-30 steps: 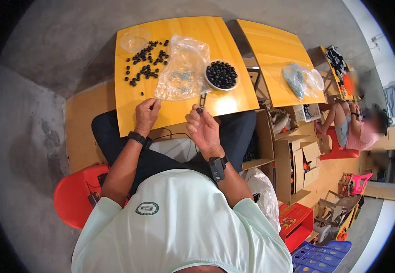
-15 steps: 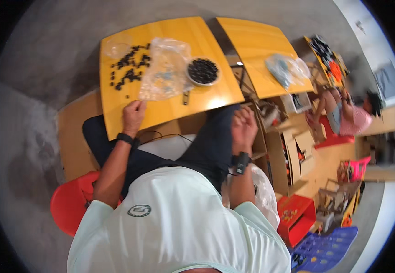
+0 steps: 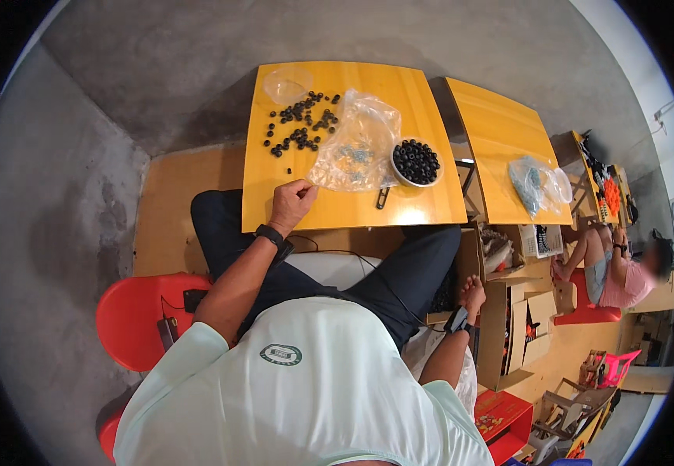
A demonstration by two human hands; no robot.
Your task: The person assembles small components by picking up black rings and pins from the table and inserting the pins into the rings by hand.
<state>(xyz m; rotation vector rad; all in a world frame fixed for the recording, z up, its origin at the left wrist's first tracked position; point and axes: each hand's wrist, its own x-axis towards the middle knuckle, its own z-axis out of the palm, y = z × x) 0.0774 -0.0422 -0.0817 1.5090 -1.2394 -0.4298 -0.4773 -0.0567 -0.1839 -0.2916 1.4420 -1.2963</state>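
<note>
My left hand (image 3: 293,203) rests at the near edge of the yellow table (image 3: 422,210), thumb and fingers pinched together. Its fingertips meet the near corner of a clear plastic bag (image 3: 362,140); whatever they pinch is too small to make out. Small black beads (image 3: 299,140) lie scattered beyond that hand. A white bowl (image 3: 422,183) full of black beads (image 3: 416,161) stands right of the bag. A small black clip-like piece (image 3: 383,198) lies in front of the bowl. Off the table at the right, my right hand (image 3: 473,295) is closed, fingers curled, contents hidden.
A clear tub (image 3: 288,84) stands at the table's far left. Another yellow table (image 3: 500,132) on the right holds a bag of bluish pieces (image 3: 535,182). An open cardboard box (image 3: 500,338) is beside my right hand. A person in pink (image 3: 628,283) sits far right.
The whole view has shifted, with the table now farther right and lower. My right hand has moved outward to the right, away from my knee, and lower. My left hand remains at the bag's corner.
</note>
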